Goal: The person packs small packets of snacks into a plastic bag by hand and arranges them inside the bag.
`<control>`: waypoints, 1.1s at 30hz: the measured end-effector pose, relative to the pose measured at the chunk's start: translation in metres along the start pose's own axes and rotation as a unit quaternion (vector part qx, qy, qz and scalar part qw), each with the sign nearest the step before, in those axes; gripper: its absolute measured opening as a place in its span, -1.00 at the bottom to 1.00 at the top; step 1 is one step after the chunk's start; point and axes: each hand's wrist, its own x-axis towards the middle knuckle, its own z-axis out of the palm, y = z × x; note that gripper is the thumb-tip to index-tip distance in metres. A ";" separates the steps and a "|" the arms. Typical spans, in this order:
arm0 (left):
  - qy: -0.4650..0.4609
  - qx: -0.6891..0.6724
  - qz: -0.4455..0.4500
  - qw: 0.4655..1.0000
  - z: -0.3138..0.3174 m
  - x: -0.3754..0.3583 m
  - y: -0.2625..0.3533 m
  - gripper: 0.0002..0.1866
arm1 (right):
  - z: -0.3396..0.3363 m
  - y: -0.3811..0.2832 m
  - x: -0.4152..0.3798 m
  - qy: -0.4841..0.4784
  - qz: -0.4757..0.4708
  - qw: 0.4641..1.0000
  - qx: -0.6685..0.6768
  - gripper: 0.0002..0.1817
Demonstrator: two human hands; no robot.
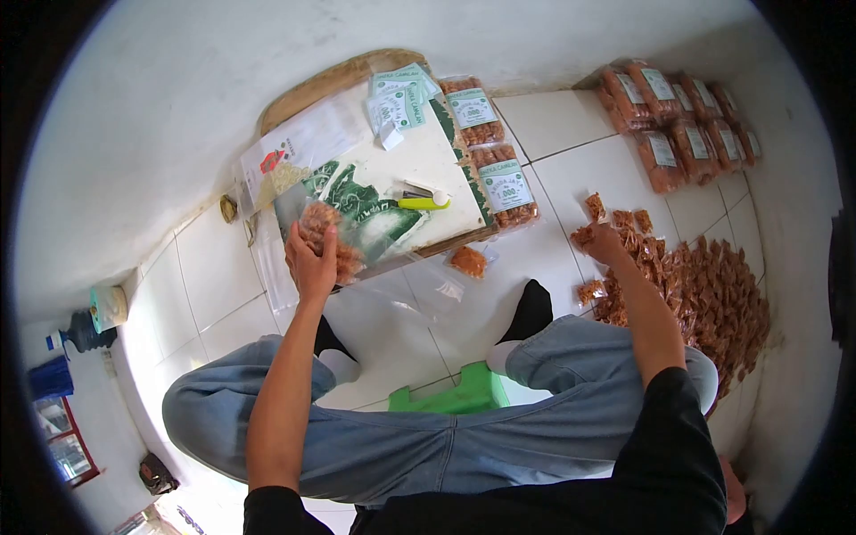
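My left hand [312, 263] is wrapped round a clear plastic bag [321, 223] partly filled with small orange-brown snack packets, at the near left edge of a low board-topped table [441, 174]. My right hand [608, 245] reaches down at the left edge of a large heap of small snack packets [704, 290]. Its fingers close on one snack packet [582, 238]; other loose packets lie close by. A lime-green stapler [423, 203] rests on the table. Green-and-white label cards [399, 100] lie at its far end, and clear empty bags [303, 147] at its left.
Two labelled snack packs [506, 187] lie along the table's right side. More filled packs [682, 120] are stacked by the wall at the back right. One packet [467, 260] lies in clear plastic near the table's front edge. A green stool [455, 392] is between my legs.
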 end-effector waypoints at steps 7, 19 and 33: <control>0.007 0.004 -0.009 1.000 0.000 -0.002 0.003 -0.05 | 0.031 -0.015 -0.015 0.019 0.042 0.997 0.062 -0.55; 0.014 0.018 -0.018 1.000 0.000 -0.003 0.005 -0.06 | 0.040 -0.116 -0.061 -0.005 -0.141 0.978 0.154 -0.79; 0.014 0.009 -0.030 0.999 0.002 -0.003 0.003 -0.05 | 0.063 -0.137 -0.073 0.024 -0.110 0.931 0.348 -0.43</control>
